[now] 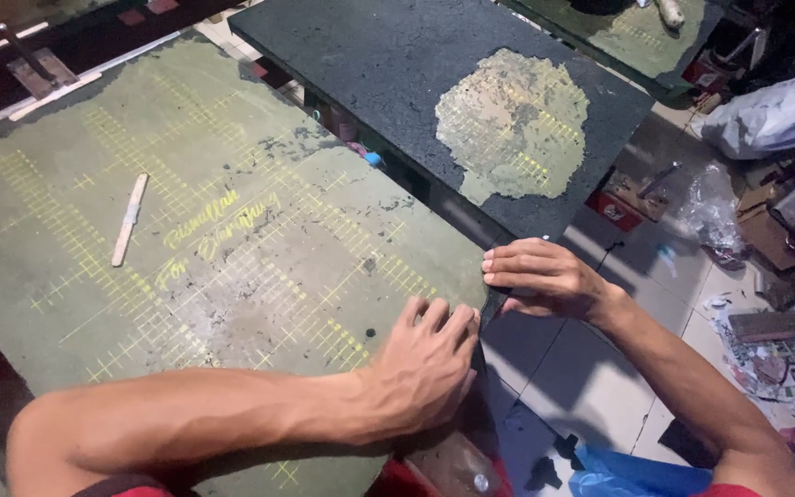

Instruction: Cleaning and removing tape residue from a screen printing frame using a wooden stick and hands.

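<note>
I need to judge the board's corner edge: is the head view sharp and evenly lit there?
Head view: sharp on both hands, left hand and right hand, at the green board corner; light is even on the board, with dark shadow beneath the edge and dim, cluttered floor at right.

Pale square floor tiles (600,387) show at the right, dim and shadowed. Clutter lies along the far right: crumpled clear plastic (712,207), a white bag (775,115), torn paper scraps (770,364) and a blue plastic sheet (637,474). Light falls from above, soft and uneven.
</note>
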